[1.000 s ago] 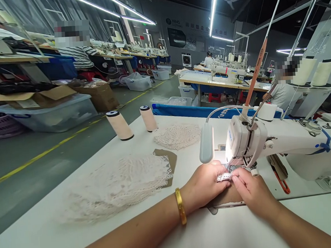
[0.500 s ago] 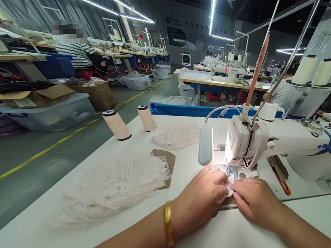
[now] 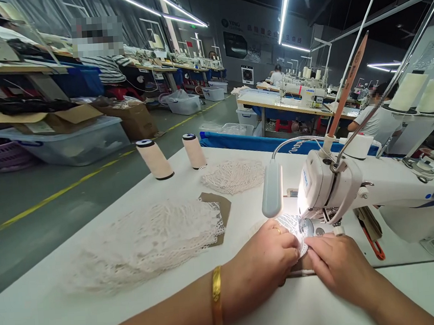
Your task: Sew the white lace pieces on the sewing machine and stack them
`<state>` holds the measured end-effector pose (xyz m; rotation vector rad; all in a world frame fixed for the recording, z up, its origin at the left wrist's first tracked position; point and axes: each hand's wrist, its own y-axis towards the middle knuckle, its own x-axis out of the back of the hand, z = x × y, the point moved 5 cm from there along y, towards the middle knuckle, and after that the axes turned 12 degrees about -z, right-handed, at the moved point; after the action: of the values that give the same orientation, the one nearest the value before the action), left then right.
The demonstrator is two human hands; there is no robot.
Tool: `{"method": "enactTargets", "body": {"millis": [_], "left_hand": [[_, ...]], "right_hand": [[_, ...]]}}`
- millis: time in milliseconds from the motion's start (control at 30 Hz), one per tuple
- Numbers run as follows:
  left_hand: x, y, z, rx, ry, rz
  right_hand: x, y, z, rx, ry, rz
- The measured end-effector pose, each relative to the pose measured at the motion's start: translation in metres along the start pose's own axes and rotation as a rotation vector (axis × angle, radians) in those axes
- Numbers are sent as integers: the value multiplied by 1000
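A white lace piece (image 3: pixel 290 222) lies under the needle area of the sewing machine (image 3: pixel 330 185), lit by the lamp (image 3: pixel 272 191). My left hand (image 3: pixel 268 250), with a gold bracelet and a ring, is closed on the lace's near left side. My right hand (image 3: pixel 336 260) pinches the lace's right edge close to the presser foot. The fingertips of both hands almost meet in front of the needle. Left of my hands a large pile of lace pieces (image 3: pixel 151 240) rests partly on a brown card (image 3: pixel 225 211).
Behind the pile lies a smaller lace stack (image 3: pixel 234 176). Two thread cones (image 3: pixel 155 160) stand at the table's (image 3: pixel 130 315) far left edge. Orange-handled snips (image 3: pixel 374 243) lie beneath the machine arm. Co-workers sit at machines beyond; plastic bins (image 3: pixel 68 142) stand on the floor.
More of the lace shows left of the needle, beyond my left hand's fingers. Both hands keep hold of it. The whole view has shifted slightly.
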<state>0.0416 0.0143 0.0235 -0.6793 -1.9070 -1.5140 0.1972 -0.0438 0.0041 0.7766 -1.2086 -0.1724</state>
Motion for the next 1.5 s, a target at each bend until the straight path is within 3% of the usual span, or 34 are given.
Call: {"method": "enactTargets", "body": {"millis": [567, 1133, 1367, 1500], "left_hand": [[-2, -2, 2, -24, 2, -1], [-11, 6, 25, 58, 57, 33], [1, 10, 23, 88, 27, 9], [13, 11, 30, 167, 42, -10]], "right_hand": [[3, -2, -1, 36, 54, -23], [-6, 0, -11, -68, -93, -7], [-4, 0, -12, -45, -119, -59], [-4, 4, 0, -1, -10, -33]]}}
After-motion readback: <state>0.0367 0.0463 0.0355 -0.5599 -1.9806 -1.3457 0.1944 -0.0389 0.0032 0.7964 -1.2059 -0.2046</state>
